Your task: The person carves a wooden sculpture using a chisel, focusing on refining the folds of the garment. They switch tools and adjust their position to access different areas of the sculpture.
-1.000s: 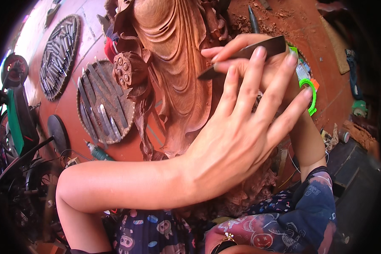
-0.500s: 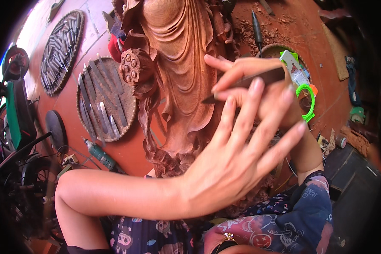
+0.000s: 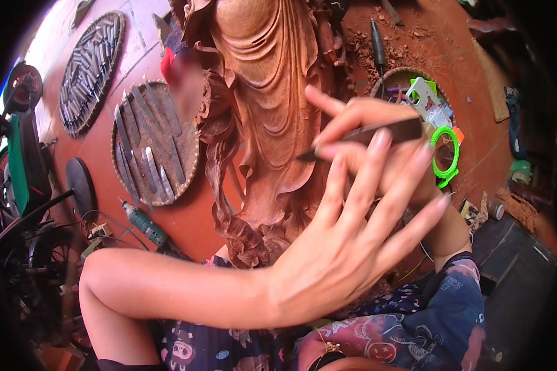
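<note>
My right hand (image 3: 393, 157) is closed around a dark, pointed carving blade (image 3: 377, 131), its tip directed left toward the carving. My left hand (image 3: 334, 247) lies across in front of it, fingers spread and stretched out, with nothing seen in its grasp. The left fingertips overlap my right hand and wrist; whether they press on them I cannot tell. Just beyond both hands stands a reddish-brown wooden statue (image 3: 263, 68) with draped folds and a rough, intricate lower part. The hands hide some of its lower right side.
On the left, a round woven tray (image 3: 195, 170) bears several long blades, and a second tray (image 3: 66, 128) is full of chisels. A green power tool (image 3: 145, 224) lies nearer. At right are a black rotary handpiece (image 3: 377, 46), wood chips, a basket of small items and a bright green ring (image 3: 455, 162).
Both hands and the blade sit slightly lower in the picture. The statue appears shifted a little to the right as the view moves. The right hand keeps its hold on the blade.
</note>
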The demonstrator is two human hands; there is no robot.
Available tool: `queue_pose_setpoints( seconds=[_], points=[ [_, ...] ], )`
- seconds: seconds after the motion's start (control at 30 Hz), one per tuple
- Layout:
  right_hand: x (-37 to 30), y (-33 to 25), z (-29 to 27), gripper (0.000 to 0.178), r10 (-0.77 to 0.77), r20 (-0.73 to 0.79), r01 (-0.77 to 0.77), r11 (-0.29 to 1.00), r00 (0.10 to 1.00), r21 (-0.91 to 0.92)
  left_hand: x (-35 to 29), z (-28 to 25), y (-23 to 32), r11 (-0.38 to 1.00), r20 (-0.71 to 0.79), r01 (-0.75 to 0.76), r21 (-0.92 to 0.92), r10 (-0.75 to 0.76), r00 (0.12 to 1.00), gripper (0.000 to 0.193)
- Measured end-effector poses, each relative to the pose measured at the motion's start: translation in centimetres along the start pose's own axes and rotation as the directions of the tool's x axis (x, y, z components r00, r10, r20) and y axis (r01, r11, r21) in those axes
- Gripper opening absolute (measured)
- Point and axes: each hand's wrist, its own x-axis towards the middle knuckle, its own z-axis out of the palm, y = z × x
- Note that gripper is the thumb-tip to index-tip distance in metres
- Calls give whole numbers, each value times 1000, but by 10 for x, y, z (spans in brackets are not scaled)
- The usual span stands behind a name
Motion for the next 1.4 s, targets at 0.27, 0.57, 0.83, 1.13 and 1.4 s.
queue_pose_setpoints(
  seconds=[0.27,0.57,0.83,1.13,1.4],
  points=[
    [3,4,-1,9,-136,37,138,988,990,-64,4,4,-1,998,-67,51,26,-49,997,62],
    [0,-8,-2,16,-11,-123,36,979,992,200,12,-3,-2,996,-42,24,84,-21,999,60],
    [-7,5,-25,14,-64,-6,64,998,998,26,8,-1,9,998,118,-12,65,4,993,61],
    [-12,28,-15,21,-201,155,201,980,967,17,-7,7,4,998,175,-5,62,-6,984,61],
    [-2,33,-18,24,-283,217,259,956,934,135,1,7,-2,993,180,-28,114,7,984,61]
  ],
)
